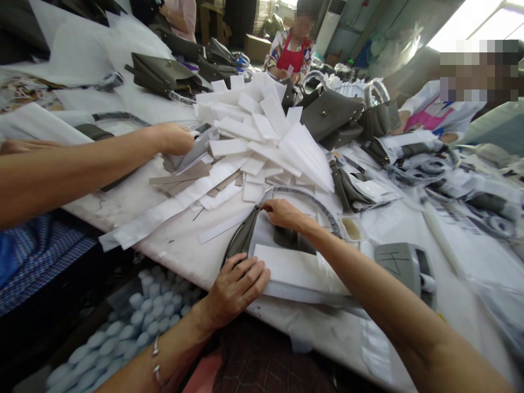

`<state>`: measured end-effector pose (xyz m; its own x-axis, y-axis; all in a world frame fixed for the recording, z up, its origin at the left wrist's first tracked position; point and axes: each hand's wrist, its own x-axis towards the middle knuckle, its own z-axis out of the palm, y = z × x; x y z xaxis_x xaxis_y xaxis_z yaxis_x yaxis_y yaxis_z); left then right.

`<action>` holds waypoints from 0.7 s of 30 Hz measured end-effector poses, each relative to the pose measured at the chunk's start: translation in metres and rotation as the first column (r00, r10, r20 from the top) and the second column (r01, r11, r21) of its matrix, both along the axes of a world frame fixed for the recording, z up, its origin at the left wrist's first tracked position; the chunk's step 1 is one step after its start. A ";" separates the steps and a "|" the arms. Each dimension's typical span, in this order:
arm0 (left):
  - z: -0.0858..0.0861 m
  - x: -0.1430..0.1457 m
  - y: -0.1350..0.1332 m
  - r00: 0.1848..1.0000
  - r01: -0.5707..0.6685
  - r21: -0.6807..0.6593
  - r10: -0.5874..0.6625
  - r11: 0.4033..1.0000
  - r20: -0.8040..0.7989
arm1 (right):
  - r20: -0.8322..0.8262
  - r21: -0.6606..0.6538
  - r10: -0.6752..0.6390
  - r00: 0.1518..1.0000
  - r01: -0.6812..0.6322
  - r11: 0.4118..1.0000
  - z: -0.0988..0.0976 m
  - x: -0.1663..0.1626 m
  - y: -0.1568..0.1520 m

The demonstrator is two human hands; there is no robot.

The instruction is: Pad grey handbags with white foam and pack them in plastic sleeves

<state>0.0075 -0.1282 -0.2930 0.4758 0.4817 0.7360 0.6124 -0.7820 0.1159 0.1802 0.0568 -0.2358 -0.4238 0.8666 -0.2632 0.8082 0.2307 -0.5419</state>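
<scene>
A dark olive-grey handbag (238, 236) lies on its side at the table's front edge, partly covered by a white foam sheet (297, 267). Its arched handle (315, 201) is wrapped in clear film. My left hand (237, 286), below a bracelet, grips the bag's near side with its fingers curled over the edge and the foam's corner. Near the base of the handle, my right hand (282, 213) is closed on the bag's upper edge. Its fingertips are partly hidden. Behind the bag is a heap of white foam strips (262, 125).
A co-worker's arm (135, 144) reaches in from the left to a grey tape dispenser (192, 150). Another grey dispenser (397, 265) stands right of my bag. More handbags (331, 114) lie behind the heap. White rolls (135, 316) sit below the table edge.
</scene>
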 end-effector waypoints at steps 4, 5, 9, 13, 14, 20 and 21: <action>0.001 0.000 0.000 1.000 -0.005 0.007 0.005 1.000 0.008 | -0.024 0.118 -0.074 0.997 0.077 0.990 0.023 0.009 -0.012; 0.002 0.000 0.000 1.000 -0.007 0.009 0.007 1.000 0.011 | -0.060 0.077 -0.059 0.996 0.064 0.995 0.029 0.013 -0.017; 0.001 0.000 0.001 1.000 -0.006 0.006 0.006 1.000 0.017 | -0.109 -0.013 0.042 0.993 -0.044 0.999 0.034 0.016 -0.038; 0.002 0.000 0.001 1.000 -0.004 -0.006 0.005 1.000 0.017 | -0.003 0.188 0.015 1.000 -0.014 0.982 0.016 -0.001 -0.049; 0.002 0.000 0.001 1.000 -0.006 -0.005 0.006 1.000 0.019 | 0.012 0.206 -0.002 1.000 0.000 0.979 0.010 -0.006 -0.050; 0.000 0.000 0.001 1.000 -0.027 0.004 0.027 1.000 0.012 | 0.089 0.174 -0.028 0.996 0.012 0.985 -0.007 -0.015 -0.046; 0.000 0.000 0.001 0.999 -0.029 0.008 0.029 1.000 0.013 | 0.093 0.157 -0.020 0.995 0.006 0.988 -0.007 -0.014 -0.043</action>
